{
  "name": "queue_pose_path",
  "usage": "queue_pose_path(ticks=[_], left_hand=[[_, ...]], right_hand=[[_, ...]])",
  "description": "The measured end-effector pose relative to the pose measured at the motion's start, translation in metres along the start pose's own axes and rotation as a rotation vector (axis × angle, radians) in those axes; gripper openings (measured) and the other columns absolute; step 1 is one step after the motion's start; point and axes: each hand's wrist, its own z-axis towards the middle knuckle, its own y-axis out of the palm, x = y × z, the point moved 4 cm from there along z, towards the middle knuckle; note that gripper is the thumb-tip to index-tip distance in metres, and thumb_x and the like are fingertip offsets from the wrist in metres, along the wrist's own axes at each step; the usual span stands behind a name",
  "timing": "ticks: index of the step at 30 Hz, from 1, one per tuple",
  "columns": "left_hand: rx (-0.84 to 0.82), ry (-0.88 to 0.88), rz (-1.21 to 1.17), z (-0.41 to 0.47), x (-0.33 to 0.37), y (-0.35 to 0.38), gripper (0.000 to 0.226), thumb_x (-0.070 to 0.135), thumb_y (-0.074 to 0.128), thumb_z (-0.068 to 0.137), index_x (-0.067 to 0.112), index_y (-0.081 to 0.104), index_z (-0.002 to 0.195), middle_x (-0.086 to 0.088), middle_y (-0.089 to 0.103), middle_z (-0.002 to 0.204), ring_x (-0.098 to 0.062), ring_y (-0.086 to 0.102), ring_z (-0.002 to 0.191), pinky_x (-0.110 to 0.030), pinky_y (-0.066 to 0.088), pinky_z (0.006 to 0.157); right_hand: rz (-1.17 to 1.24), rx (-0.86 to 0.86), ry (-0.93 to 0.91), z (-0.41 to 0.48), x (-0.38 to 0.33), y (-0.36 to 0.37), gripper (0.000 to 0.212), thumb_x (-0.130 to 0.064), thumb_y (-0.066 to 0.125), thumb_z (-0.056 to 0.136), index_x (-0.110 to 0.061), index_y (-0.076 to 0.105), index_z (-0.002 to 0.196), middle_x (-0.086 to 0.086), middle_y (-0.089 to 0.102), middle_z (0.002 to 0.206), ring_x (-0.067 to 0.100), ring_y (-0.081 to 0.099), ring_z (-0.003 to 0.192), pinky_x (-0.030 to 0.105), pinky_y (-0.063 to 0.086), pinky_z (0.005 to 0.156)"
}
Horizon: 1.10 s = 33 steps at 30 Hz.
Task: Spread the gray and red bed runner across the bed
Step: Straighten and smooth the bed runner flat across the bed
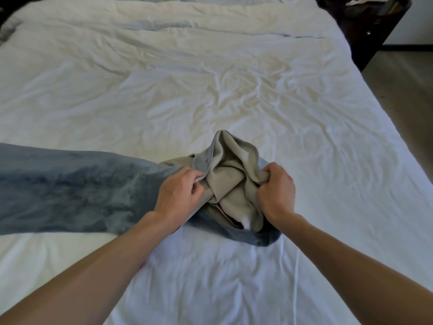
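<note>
Both hands work at a bunched-up part of the bed runner near the foot half of the bed, approx centre of view.

Left hand: grip closed on the runner, fingers curled in w/ a fold of the beige backing pinched between thumb and fingertips. Knuckles face up, forearm comes in from lower left and lies over the gray part.

Right hand: grip also clamped on the runner, a fist around a gathered wad of beige cloth at the right side of the bunch. Fingers fully wrapped, no gap visible.

Runner itself: the gray plush side lies flat on the white sheet from the left edge of view to the hands, already laid out there. Between the hands it's crumpled into a raised heap, beige underside showing, one fold standing up in a peak beyond the hands. A thin red strip shows low in the heap, btwn the two wrists. A gray edge curls out under the heap on the near right.

Right half of the bed is bare wrinkled sheet. Dark furniture stands beside the bed at top right, floor next to it.
</note>
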Motion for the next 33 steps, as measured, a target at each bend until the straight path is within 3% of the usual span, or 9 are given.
queue_pose_path(ticks=[6, 11, 15, 19, 21, 23, 26, 31, 33], left_hand=[[-0.031, 0.208, -0.018, -0.042, 0.024, -0.017, 0.010, 0.010, 0.047, 0.078, 0.009, 0.056, 0.072, 0.003, 0.049, 0.071, -0.014, 0.042, 0.056, -0.026, 0.034, 0.055], [-0.207, 0.245, 0.044, -0.069, 0.036, -0.001, 0.002, 0.008, 0.055, 0.065, 0.009, 0.053, 0.066, -0.006, 0.052, 0.093, -0.023, 0.048, 0.062, -0.035, 0.043, 0.060], [-0.273, 0.123, 0.123, -0.076, 0.044, 0.017, 0.020, 0.027, 0.065, 0.068, 0.015, 0.054, 0.080, -0.011, 0.044, 0.123, -0.028, 0.054, 0.077, -0.037, 0.046, 0.072], [-0.058, 0.004, 0.074, -0.055, 0.072, 0.015, 0.062, 0.039, 0.072, 0.069, 0.011, 0.045, 0.117, -0.010, 0.043, 0.127, -0.029, 0.052, 0.102, -0.044, 0.045, 0.086], [-0.084, 0.037, 0.053, -0.040, 0.086, 0.016, 0.074, 0.036, 0.069, 0.069, 0.015, 0.037, 0.132, -0.008, 0.041, 0.134, -0.026, 0.044, 0.117, -0.045, 0.041, 0.097], [-0.188, 0.108, 0.100, -0.031, 0.098, 0.021, 0.062, 0.031, 0.067, 0.071, 0.020, 0.047, 0.128, -0.004, 0.049, 0.128, -0.024, 0.046, 0.116, -0.044, 0.038, 0.099], [-0.225, 0.255, 0.153, -0.041, 0.111, 0.027, 0.023, 0.025, 0.069, 0.074, 0.020, 0.066, 0.096, 0.002, 0.064, 0.095, -0.022, 0.055, 0.095, -0.041, 0.040, 0.085], [-0.182, 0.395, 0.203, -0.078, 0.118, 0.045, 0.017, 0.021, 0.080, 0.067, 0.017, 0.070, 0.081, 0.002, 0.064, 0.082, -0.023, 0.060, 0.081, -0.038, 0.044, 0.071], [-0.181, 0.420, 0.210, -0.090, 0.121, 0.053, 0.016, 0.022, 0.081, 0.066, 0.017, 0.070, 0.077, 0.002, 0.063, 0.079, -0.023, 0.060, 0.078, -0.037, 0.044, 0.067]], right_hand=[[-0.112, 0.052, -0.060, -0.043, 0.014, -0.033, 0.024, 0.013, 0.046, 0.066, -0.011, 0.044, 0.067, 0.004, 0.047, 0.081, 0.027, 0.045, 0.064, 0.035, 0.036, 0.056], [-0.297, -0.052, -0.170, -0.073, 0.043, -0.052, 0.026, 0.017, 0.054, 0.058, -0.007, 0.045, 0.061, 0.009, 0.049, 0.073, 0.026, 0.038, 0.059, 0.032, 0.025, 0.057], [-0.377, -0.130, -0.276, -0.094, 0.063, -0.058, 0.036, 0.014, 0.065, 0.057, -0.013, 0.041, 0.059, 0.009, 0.049, 0.067, 0.025, 0.036, 0.055, 0.032, 0.025, 0.055], [-0.496, -0.188, -0.396, -0.111, 0.078, -0.060, 0.030, 0.013, 0.072, 0.049, -0.009, 0.056, 0.061, 0.009, 0.053, 0.068, 0.029, 0.048, 0.057, 0.035, 0.041, 0.052], [-0.557, -0.255, -0.411, -0.116, 0.088, -0.059, 0.029, 0.010, 0.073, 0.049, -0.010, 0.059, 0.065, 0.008, 0.055, 0.073, 0.028, 0.050, 0.062, 0.036, 0.044, 0.057], [-0.618, -0.334, -0.400, -0.122, 0.099, -0.059, 0.025, 0.004, 0.070, 0.059, -0.012, 0.061, 0.077, 0.007, 0.056, 0.086, 0.027, 0.051, 0.073, 0.036, 0.044, 0.067], [-0.622, -0.362, -0.290, -0.120, 0.104, -0.065, 0.026, -0.015, 0.057, 0.074, -0.015, 0.055, 0.101, 0.005, 0.051, 0.108, 0.027, 0.050, 0.094, 0.034, 0.038, 0.084], [-0.425, -0.237, -0.350, -0.115, 0.079, -0.070, 0.054, -0.020, 0.062, 0.079, -0.012, 0.046, 0.130, 0.004, 0.054, 0.120, 0.026, 0.053, 0.107, 0.038, 0.039, 0.092], [-0.406, -0.220, -0.375, -0.112, 0.073, -0.069, 0.045, -0.012, 0.065, 0.077, -0.014, 0.055, 0.121, 0.004, 0.059, 0.106, 0.027, 0.056, 0.096, 0.038, 0.042, 0.086]])
